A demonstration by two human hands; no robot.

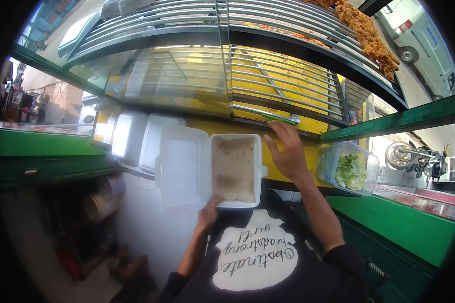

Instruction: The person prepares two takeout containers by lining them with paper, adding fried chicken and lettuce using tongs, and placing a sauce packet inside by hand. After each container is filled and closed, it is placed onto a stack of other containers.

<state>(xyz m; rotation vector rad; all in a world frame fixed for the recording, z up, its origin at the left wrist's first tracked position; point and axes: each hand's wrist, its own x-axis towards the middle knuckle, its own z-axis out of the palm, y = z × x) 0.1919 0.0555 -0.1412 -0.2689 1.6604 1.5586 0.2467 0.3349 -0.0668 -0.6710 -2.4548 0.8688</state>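
The fingers of the left hand (pixel 207 214) are pinched on the near edge of an open foam clamshell box (pixel 210 169), the thumb lying over the rim near the hinge line; the other fingers are hidden beneath, so how they lie cannot be told. The fingers of the right hand (pixel 287 151) are stretched upward and loosely spread, the fingertips touching or just short of green-handled tongs (pixel 279 119) that lie on the lower front edge of the glass display case (pixel 187 81); whether they are actually gripped cannot be told.

The box is held in the air, in front of the yellow lower panel of the case and above the person's chest, not resting on anything. It is opened flat, with the lid to the left and the tray to the right. Its long axis runs left to right, along the front of the case, and both open faces are turned toward the camera. The tray appears lined with a pale brownish layer, possibly paper or rice; which cannot be told.

As for progress, the box is judged to be opened and lined, while no fried food has been placed in it; the filling is left to be done. Fried pieces (pixel 369 35) lie on the upper wire rack (pixel 197 20) at its right end. A tub of lettuce (pixel 350 169) stands at the right on the green counter edge (pixel 389 121), and stacked closed foam boxes (pixel 131 136) sit left of the held one.
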